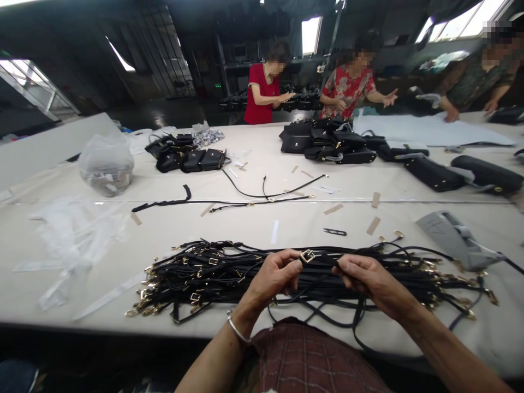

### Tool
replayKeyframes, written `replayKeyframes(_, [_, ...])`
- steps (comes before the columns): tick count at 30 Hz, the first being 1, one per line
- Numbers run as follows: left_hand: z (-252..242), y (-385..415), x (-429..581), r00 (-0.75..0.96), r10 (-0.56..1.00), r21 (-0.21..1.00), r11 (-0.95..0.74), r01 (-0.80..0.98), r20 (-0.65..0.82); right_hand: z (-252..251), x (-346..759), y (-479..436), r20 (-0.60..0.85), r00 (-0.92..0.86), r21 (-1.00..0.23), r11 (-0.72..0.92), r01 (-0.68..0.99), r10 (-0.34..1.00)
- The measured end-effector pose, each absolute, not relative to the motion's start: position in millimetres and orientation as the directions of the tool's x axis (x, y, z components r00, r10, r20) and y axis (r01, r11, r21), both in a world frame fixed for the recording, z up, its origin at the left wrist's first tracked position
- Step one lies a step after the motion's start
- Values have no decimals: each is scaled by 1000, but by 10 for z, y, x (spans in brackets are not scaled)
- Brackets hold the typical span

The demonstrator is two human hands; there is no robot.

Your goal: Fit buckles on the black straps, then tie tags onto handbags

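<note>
Close in front of me a large bundle of thin black straps [229,284] with gold clasps and buckles lies along the table. Above its middle, my left hand [278,273] pinches a black strap by its square gold buckle [307,256]. My right hand [362,275] is closed on a black strap [359,316] just right of the buckle, and a length of it hangs over the table edge. Whether both hands hold the same strap is hard to make out. Small black thread snips [334,232] lie beyond the bundle.
A grey device with a cable [450,240] stands at the right. Loose straps [245,203], paper strips and a plastic bag [107,164] lie farther off. Black handbags [327,142] are piled along the far side, where several people [264,95] stand.
</note>
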State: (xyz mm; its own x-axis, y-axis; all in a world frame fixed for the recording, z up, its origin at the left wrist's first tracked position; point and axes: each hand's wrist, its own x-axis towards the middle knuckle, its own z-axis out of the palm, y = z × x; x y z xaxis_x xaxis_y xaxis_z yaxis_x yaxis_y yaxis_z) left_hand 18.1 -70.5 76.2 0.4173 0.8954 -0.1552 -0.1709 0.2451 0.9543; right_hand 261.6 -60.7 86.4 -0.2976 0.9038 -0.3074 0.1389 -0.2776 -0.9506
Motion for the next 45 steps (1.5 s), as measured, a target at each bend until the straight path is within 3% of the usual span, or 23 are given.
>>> replayKeyframes(13, [792,-715,200,497,861,917,278,-286,-107,756,2587,-573,-421,-376,-906,-402,132,826])
replayKeyframes(26, [759,-702,291,540,831,873,355,-335,-131,637,2360,-532,-358,-499,-908,-419,-11,789])
replayKeyframes(31, [723,-697,373,485,864,938,269,-218,-135,660,2160,-541,-230,-476,-957,-287,-50,849])
replayKeyframes(36, [758,-694,450,434,899,998,45,45,-60,684,1999,-524,-39,-274,-984,11,180,961])
replayKeyframes(38, [755,-680,480,454,885,994,97,40,-105,698,1969,-517,-40,-222,-981,4,194,974])
replayKeyframes(42, [692,-642,500,505,830,950,307,-59,-237,769,2016,-470,-169,-177,-968,-197,-155,970])
replayKeyframes(45, [628,-634,511,503,823,946,323,-33,-263,852,2119,-411,-220,-239,-829,-311,-465,946])
